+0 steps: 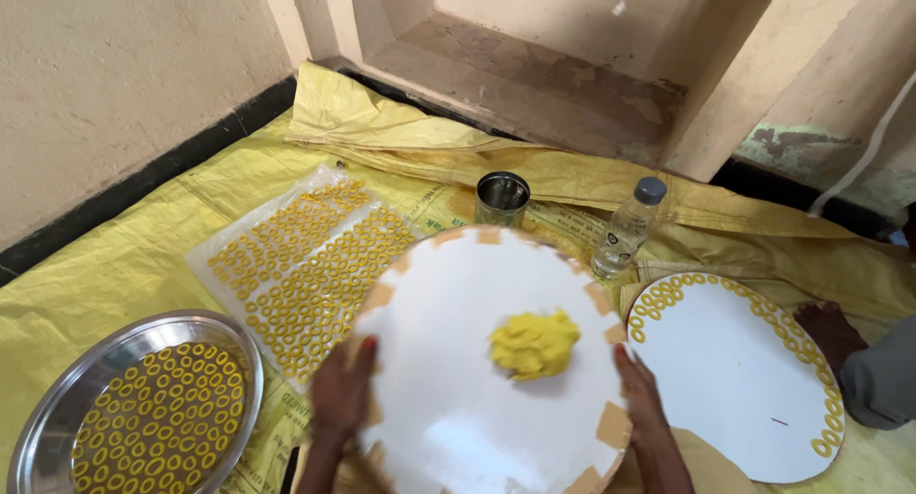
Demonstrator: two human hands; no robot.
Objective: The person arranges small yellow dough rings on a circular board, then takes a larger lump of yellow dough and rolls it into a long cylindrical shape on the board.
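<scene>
Hands on white round board [468, 360]: left hand [341, 391] flat against left rim, fingers spread; right hand [641, 399] cupped on right rim, thumb on top. Board held between both, nothing pinched. Yellow dough lump [535, 342] loose on board, right of centre. Risk: board tilts, dough slides off toward right edge. Risk: left rim sits just above plastic sheet of yellow rings [305, 265]; lowering or shifting could crush them. Steel cup [501, 198] and plastic bottle [628, 227] just beyond far rim; push forward could topple them. Steel tray of rings [57, 408] at left, apart.
</scene>
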